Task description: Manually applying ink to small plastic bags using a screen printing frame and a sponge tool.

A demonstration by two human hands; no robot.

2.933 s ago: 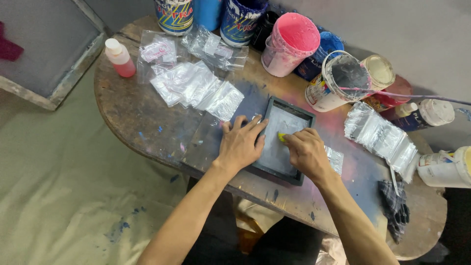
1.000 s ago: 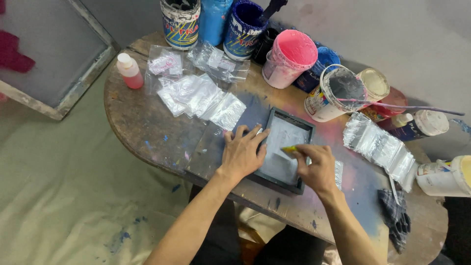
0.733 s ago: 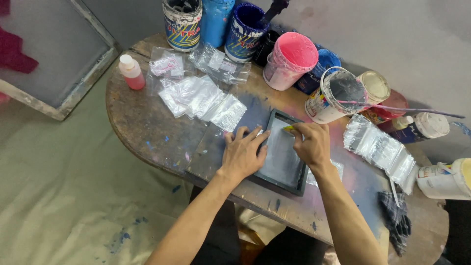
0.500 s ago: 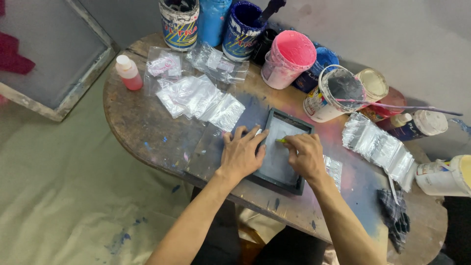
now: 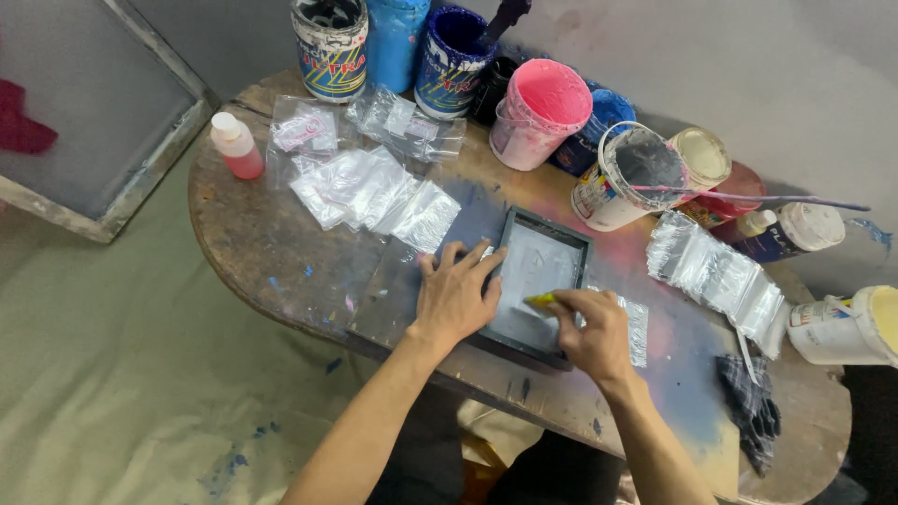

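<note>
On the table (image 5: 281, 262), left hand (image 5: 456, 299) pressing frame (image 5: 538, 281), right hand (image 5: 591, 332) gripping yellow squeegee (image 5: 540, 300)

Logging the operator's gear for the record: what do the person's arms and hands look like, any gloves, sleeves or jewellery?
Both forearms are bare as far as the head view shows; no sleeves reach into view. The left hand and right hand wear no gloves. No watch, bracelet or wristband shows on either wrist. I can make out no ring, though the fingers are too small to be sure. No clear paint stains are visible on them.
</note>
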